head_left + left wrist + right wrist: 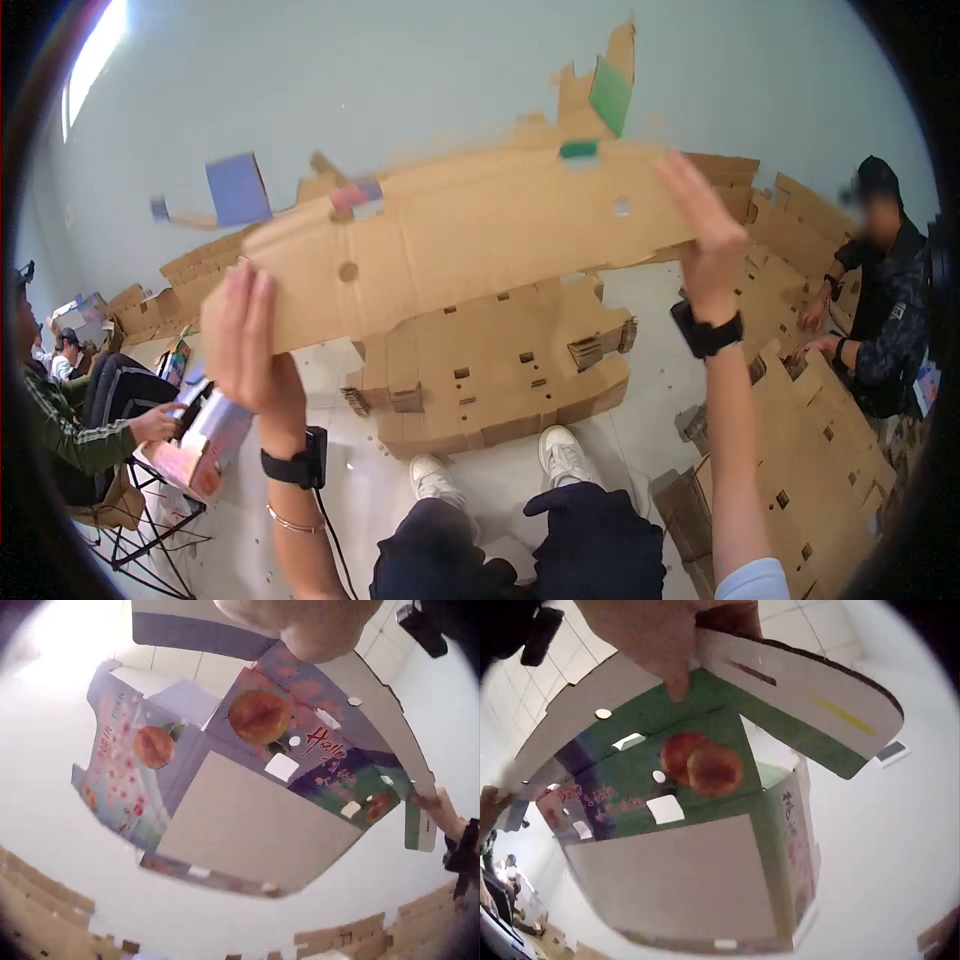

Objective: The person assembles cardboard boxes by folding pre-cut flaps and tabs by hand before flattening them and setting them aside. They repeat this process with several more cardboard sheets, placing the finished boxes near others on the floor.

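Note:
A partly unfolded cardboard box (480, 235) hangs raised in front of me, its plain brown side toward the head camera. My left hand (250, 345) grips its left end with the fingers laid over the brown face. At the right end, my right hand (710, 235) holds the panel near its edge. Both wrist views show the other side of the same box (330, 735), printed with peach-like fruit, blossoms and lettering in purple and green. Round and square holes pierce it. Flaps stick out beyond the far edge, some blue, one green (610, 97).
A stack of flattened brown cardboard (500, 370) lies on the floor before my feet. More cardboard (820, 470) spreads at right, where a person (880, 290) crouches. Another person (90, 420) sits at left beside a printed box (205, 445). Cardboard pieces line the wall.

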Available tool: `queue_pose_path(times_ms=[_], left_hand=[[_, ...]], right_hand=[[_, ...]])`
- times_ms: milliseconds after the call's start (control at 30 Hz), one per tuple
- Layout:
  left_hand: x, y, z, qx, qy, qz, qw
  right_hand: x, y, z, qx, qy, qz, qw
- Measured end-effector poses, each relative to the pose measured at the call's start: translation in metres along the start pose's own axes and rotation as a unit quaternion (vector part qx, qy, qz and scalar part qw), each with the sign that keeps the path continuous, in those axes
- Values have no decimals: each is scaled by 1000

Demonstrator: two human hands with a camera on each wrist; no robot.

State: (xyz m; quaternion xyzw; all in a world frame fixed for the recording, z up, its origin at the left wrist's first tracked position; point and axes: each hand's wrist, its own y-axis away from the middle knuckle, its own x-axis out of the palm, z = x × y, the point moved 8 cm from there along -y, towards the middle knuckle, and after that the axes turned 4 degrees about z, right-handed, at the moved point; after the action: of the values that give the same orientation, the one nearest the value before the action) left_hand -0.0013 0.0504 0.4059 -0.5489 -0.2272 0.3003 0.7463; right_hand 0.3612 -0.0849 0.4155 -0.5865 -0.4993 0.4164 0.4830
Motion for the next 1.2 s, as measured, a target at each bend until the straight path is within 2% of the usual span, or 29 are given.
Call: queue_pose_path(times_ms=[67, 100, 133, 200, 233, 267, 300, 333, 367, 400, 433, 467, 500, 533, 567, 600, 667, 767, 800, 867, 900, 933, 967, 1000, 1033, 1100, 1133, 1200], left_hand=[[44, 60, 9, -37, 3, 133, 990], [69, 99, 15, -81, 38, 219, 972], [96, 148, 22, -85, 63, 270, 957], [124, 220, 15, -125, 83, 385, 910], [147, 278, 17, -153, 95, 451, 874], [170, 350, 15, -187, 64, 574, 795], [168, 382, -6, -161, 51, 603, 780], [170, 433, -26, -77, 20, 681, 728], [175, 513, -38, 6, 48, 734, 678], [157, 537, -46, -50, 66, 719, 690], [152, 516, -48, -122, 87, 747, 648], [158, 507, -43, -120, 88, 748, 646], [162, 502, -38, -137, 105, 740, 649], [162, 500, -36, -156, 125, 733, 650], [168, 508, -28, -162, 135, 702, 680], [173, 510, -20, -176, 133, 705, 674], [172, 472, -17, -114, 70, 729, 671], [174, 462, 0, -138, 29, 738, 659], [179, 479, 7, -137, 32, 741, 657], [196, 507, 24, -156, 8, 684, 713], [193, 489, 17, -148, 43, 693, 704], [193, 473, 12, -146, 46, 696, 702], [193, 466, 7, -215, 122, 707, 662], [194, 459, 2, -281, 195, 710, 616], [194, 446, 0, -282, 195, 710, 615], [189, 430, -17, -230, 216, 719, 619], [187, 433, -19, -231, 216, 723, 614], [184, 427, -21, -161, 183, 704, 667]], right_hand=[[63, 71, -6, 59, -17, 203, 977], [88, 107, -6, 71, -37, 261, 962], [114, 145, -5, 82, -60, 317, 943], [143, 214, 11, 40, -72, 351, 933], [168, 262, 16, 62, -22, 470, 880], [187, 320, 22, 84, 29, 577, 812], [195, 383, 34, 57, 7, 572, 818], [200, 455, 50, 23, 24, 711, 702], [184, 501, 62, 60, -31, 741, 668], [174, 498, 70, 62, 28, 786, 614], [175, 489, 75, 66, 49, 763, 642], [175, 484, 79, 70, 69, 741, 665], [178, 491, 80, 74, 70, 745, 659], [184, 491, 77, 85, 45, 732, 675], [185, 491, 74, 96, 19, 719, 688], [185, 488, 71, 99, 21, 726, 680], [193, 477, 70, 81, 10, 763, 641], [190, 461, 66, 65, -38, 754, 653], [190, 464, 66, 67, -38, 756, 650], [191, 460, 63, 38, -14, 731, 681], [187, 461, 61, 41, -13, 734, 677], [185, 457, 61, 6, 6, 718, 696], [183, 451, 63, -31, 24, 700, 713], [181, 453, 59, -30, 23, 701, 712], [177, 450, 52, -22, 27, 684, 729], [166, 440, 49, -17, 39, 652, 757], [162, 447, 53, -16, 36, 656, 753], [155, 439, 62, -58, 62, 583, 808]])
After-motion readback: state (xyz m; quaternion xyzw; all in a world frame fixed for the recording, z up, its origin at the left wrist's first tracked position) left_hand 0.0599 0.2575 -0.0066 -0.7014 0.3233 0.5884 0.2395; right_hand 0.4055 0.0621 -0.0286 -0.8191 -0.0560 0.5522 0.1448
